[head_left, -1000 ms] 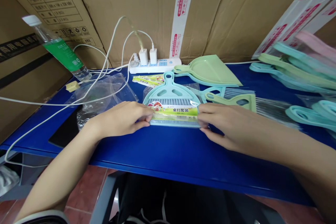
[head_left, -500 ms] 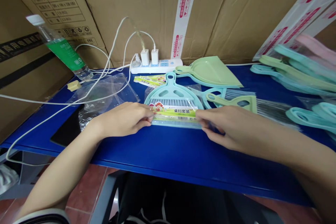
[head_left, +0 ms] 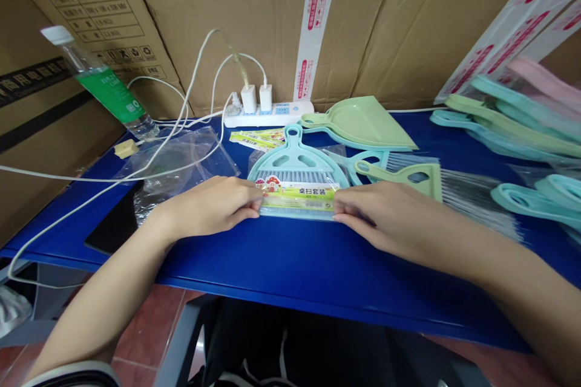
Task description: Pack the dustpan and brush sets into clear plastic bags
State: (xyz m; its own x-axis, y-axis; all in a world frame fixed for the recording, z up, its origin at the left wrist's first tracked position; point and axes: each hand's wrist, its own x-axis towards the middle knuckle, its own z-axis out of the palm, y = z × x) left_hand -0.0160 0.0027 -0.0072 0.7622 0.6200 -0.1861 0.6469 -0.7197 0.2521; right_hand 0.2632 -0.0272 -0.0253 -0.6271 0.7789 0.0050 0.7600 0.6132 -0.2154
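As both your bare hands work at the middle of a blue counter [head_left: 281, 272], a light-blue dustpan set [head_left: 295, 159] in clear wrapping lies between them, its handle toward the back and its wide edge toward you. Your left hand [head_left: 222, 202] pinches the wrapping at the set's lower left corner, thumb and fingers together; your right hand [head_left: 381, 211] pinches at the lower right, by the end of the printed label [head_left: 297, 195]. From the set's wide edge, a broad strip of bare blue runs to the counter's front edge, giving your wrists room on the near side.

Behind, space is tighter: a green dustpan [head_left: 367, 121] sits just past the set's handle, near a white power strip [head_left: 272, 115], with cardboard boxes [head_left: 258, 12] walling the rear. A green brush [head_left: 424, 180] lies just beyond your right hand, its bristles pointing right, and wrapped dustpans [head_left: 512, 121] crowd the far right. On your left, crumpled clear plastic [head_left: 181, 154] and a white cable [head_left: 91, 180] stretch close to your left hand, with a green-labelled bottle [head_left: 111, 94] leaning farther back.
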